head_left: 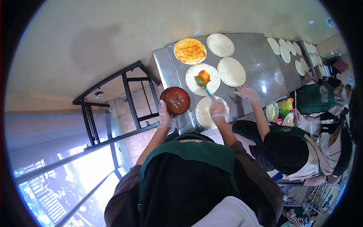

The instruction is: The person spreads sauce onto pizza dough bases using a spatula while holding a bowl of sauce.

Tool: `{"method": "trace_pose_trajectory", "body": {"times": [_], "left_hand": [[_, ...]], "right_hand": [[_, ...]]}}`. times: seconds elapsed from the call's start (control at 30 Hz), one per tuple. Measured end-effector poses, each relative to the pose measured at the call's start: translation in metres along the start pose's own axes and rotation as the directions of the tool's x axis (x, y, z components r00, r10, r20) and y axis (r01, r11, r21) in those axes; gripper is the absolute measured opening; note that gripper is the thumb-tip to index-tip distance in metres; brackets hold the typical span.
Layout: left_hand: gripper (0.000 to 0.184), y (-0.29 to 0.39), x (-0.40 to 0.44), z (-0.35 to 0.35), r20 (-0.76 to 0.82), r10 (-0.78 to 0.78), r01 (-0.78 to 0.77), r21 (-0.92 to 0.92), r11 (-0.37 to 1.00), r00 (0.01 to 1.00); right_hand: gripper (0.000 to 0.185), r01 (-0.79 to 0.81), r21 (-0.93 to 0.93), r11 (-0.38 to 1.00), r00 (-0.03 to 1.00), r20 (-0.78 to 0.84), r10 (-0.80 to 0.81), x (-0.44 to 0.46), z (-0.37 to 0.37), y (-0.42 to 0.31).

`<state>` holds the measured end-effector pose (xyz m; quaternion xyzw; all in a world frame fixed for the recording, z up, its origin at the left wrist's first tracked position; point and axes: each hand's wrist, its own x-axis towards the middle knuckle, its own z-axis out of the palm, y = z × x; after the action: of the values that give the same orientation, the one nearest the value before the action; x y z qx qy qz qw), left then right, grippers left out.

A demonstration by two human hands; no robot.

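Left hand point(165, 116) clasps a round black bowl point(181, 113) — likely keeping red sauce point(174, 100) near white dough point(214, 78) — right hand point(217, 108), a blue-handled spoon point(206, 90).

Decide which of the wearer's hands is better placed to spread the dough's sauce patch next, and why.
Probably the right hand: it holds the spoon, whose head is at the sauce patch on the dough. The left hand is occupied holding the bowl.
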<state>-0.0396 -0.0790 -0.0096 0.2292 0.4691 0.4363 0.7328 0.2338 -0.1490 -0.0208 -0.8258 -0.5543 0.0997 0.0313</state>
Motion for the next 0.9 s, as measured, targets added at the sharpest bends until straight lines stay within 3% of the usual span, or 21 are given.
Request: {"method": "trace_pose_trajectory", "body": {"times": [0.03, 0.07, 0.17, 0.2, 0.3, 0.33, 0.43, 0.57, 0.7, 0.73, 0.83, 0.9], "left_hand": [[0.08, -0.003, -0.004, -0.002, 0.034, 0.038, -0.038, 0.002, 0.999, 0.999], [0.079, -0.007, -0.01, -0.005, 0.03, 0.031, -0.031, -0.001, 1.0, 0.999], [0.08, 0.005, -0.039, 0.01, -0.032, -0.03, 0.03, 0.007, 1.0, 0.999], [0.081, 0.003, -0.042, 0.012, -0.039, -0.041, 0.041, 0.004, 0.999, 0.998], [0.085, 0.005, -0.049, 0.016, -0.05, -0.06, 0.06, 0.011, 0.998, 0.997], [0.087, 0.007, -0.051, 0.018, -0.054, -0.059, 0.06, 0.02, 0.998, 0.997], [0.089, 0.001, -0.05, 0.014, -0.041, -0.05, 0.05, 0.003, 0.999, 0.998], [0.088, 0.009, -0.059, 0.019, -0.022, -0.04, 0.04, 0.0, 0.999, 0.999], [0.086, 0.009, -0.055, 0.016, 0.0, 0.02, -0.02, -0.017, 1.0, 1.0], [0.086, 0.011, -0.057, 0.017, -0.021, 0.012, -0.012, -0.026, 1.0, 1.0], [0.084, 0.014, -0.065, 0.019, -0.065, -0.005, 0.002, -0.04, 0.999, 0.998], [0.083, 0.014, -0.064, 0.02, -0.053, 0.007, -0.01, -0.046, 0.999, 0.999]], "right_hand": [[0.046, -0.007, 0.043, 0.999, 0.995, 0.096, 0.003, -0.006, -0.004, -0.001], [0.05, 0.03, 0.126, 0.992, 0.997, 0.067, -0.038, -0.007, -0.004, 0.007], [0.05, 0.058, -0.254, 0.965, 0.958, -0.257, -0.125, -0.005, 0.003, 0.023], [0.051, -0.017, 0.092, 0.996, 0.988, -0.154, 0.031, 0.002, -0.01, 0.022], [0.047, -0.019, 0.019, 1.0, 0.999, -0.028, 0.02, -0.016, 0.016, 0.016], [0.041, 0.104, 0.102, 0.989, 0.977, -0.198, -0.082, -0.022, 0.027, 0.012], [0.036, 0.108, 0.362, 0.926, 0.993, -0.092, -0.08, 0.001, -0.002, 0.011], [0.033, -0.041, 0.233, 0.972, 0.99, -0.123, 0.071, 0.049, 0.004, 0.015], [0.035, 0.263, 0.265, 0.928, 0.959, -0.179, -0.221, 0.026, 0.03, 0.011], [0.034, 0.157, 0.255, 0.954, 0.988, -0.038, -0.152, 0.024, -0.013, -0.005], [0.035, 0.059, 0.312, 0.948, 0.991, -0.134, -0.018, 0.062, -0.016, 0.006], [0.035, 0.071, 0.223, 0.972, 0.994, -0.095, -0.051, 0.07, -0.014, 0.005]]}}
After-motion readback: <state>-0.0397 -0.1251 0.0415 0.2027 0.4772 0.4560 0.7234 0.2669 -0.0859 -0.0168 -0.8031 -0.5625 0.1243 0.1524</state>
